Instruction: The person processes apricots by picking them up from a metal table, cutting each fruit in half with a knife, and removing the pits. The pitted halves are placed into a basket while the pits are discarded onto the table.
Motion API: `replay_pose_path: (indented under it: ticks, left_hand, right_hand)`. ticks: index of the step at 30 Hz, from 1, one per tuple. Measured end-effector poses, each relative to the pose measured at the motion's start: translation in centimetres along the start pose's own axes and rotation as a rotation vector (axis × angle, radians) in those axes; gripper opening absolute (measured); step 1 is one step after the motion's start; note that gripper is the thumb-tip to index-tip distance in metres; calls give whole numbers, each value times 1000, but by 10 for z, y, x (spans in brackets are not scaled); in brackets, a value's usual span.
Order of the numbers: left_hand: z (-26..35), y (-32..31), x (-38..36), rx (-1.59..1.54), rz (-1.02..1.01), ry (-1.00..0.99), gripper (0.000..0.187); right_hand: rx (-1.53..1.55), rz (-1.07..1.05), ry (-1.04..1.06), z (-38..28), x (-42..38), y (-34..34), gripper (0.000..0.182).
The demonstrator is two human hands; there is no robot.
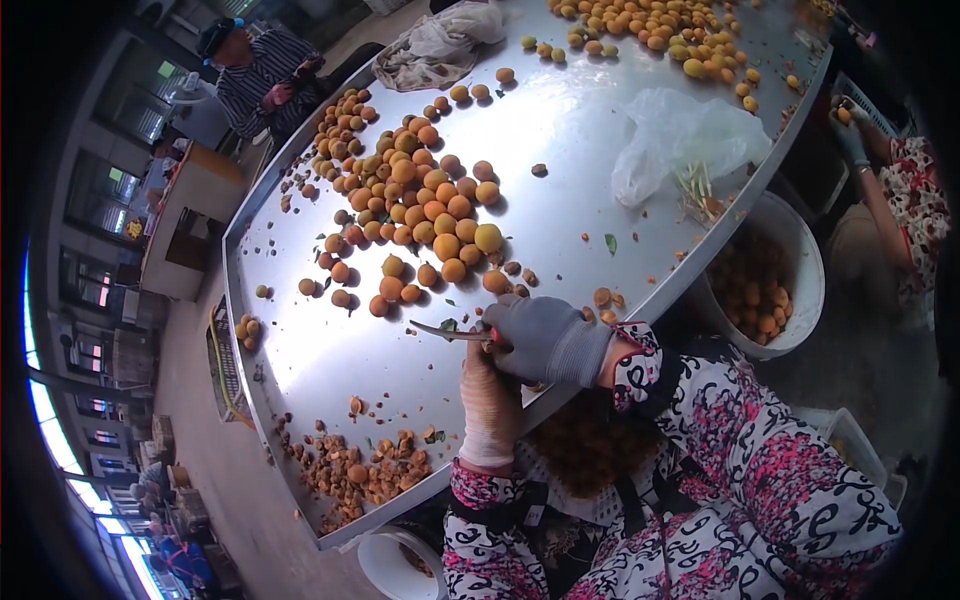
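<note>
My right hand [552, 340], in a grey glove, is closed around the red handle of a small knife [446, 331], whose curved blade points left over the metal table. Just below it, my left hand [487, 405] wears a pale glove and is closed against the right one. Whatever it holds is hidden by the hands. Beyond the blade lies a large pile of round orange-yellow fruit [420, 205] that looks like apricots. A few cut or shrivelled pieces [603, 298] lie right of my right hand.
Brown scraps [360, 474] cover the table's near left corner. A clear plastic bag [680, 145] and a grey cloth [440, 45] lie farther off. A white bucket of fruit [762, 285] stands right, another bucket [392, 565] below. A co-worker's gloved hand [848, 138] holds fruit; another person [262, 80] sits across.
</note>
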State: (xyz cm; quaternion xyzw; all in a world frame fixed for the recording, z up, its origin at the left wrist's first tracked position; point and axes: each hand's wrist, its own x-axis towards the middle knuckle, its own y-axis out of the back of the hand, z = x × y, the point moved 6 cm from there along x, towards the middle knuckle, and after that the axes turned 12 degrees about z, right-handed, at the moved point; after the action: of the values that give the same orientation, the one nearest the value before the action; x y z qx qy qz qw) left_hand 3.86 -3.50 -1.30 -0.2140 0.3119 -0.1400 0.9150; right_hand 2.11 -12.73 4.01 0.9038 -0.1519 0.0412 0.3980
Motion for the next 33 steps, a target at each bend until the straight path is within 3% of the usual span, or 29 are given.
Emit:
replay_pose_path:
  ticks: [4, 6, 9, 12, 15, 19, 21, 22, 24, 25, 26, 28, 29, 31, 33]
  left_hand:
    - [2, 7, 1, 217, 36, -78, 48]
    - [16, 3, 1, 580, 31, -409, 47]
    - [19, -3, -9, 405, 82, -245, 46]
    - [28, 9, -10, 311, 115, -188, 41]
    - [32, 16, -15, 257, 121, -137, 37]
    - [23, 4, -32, 512, -84, -47, 39]
    - [19, -6, -39, 617, -208, -241, 35]
    - [21, -6, -41, 616, -207, -240, 35]
    - [9, -7, -47, 674, -256, 48, 33]
    - [6, -6, -48, 673, -256, 49, 33]
    - [0, -11, -53, 794, -388, -17, 33]
    - [-7, -19, -61, 1083, -612, -128, 32]
    - [-6, -21, -63, 1084, -614, -128, 32]
    - [-6, -30, -70, 1269, -711, -316, 32]
    - [-8, -30, -71, 1273, -730, -329, 33]
  right_hand:
    - [38, 50, 17, 5, 0, -3, 27]
    - [81, 83, 8, 6, -2, 1, 26]
    - [155, 134, -14, 15, 4, 12, 24]
    - [216, 133, -218, 41, 12, 20, 29]
    - [148, 97, -185, 47, 14, 24, 24]
    - [139, -46, -134, 46, 15, 19, 26]
    - [127, -61, -146, 50, 16, 17, 29]
    - [116, -72, -156, 52, 16, 17, 32]
    - [48, -135, -155, 56, 16, 16, 31]
    - [-19, -196, -155, 59, 14, 14, 31]
    - [-20, -197, -155, 63, 14, 14, 31]
    - [35, 14, -237, 73, 17, 28, 30]
    - [35, 16, -238, 77, 17, 31, 30]
    - [219, 36, -454, 84, 15, 45, 29]
    - [187, 101, -432, 89, 15, 53, 29]
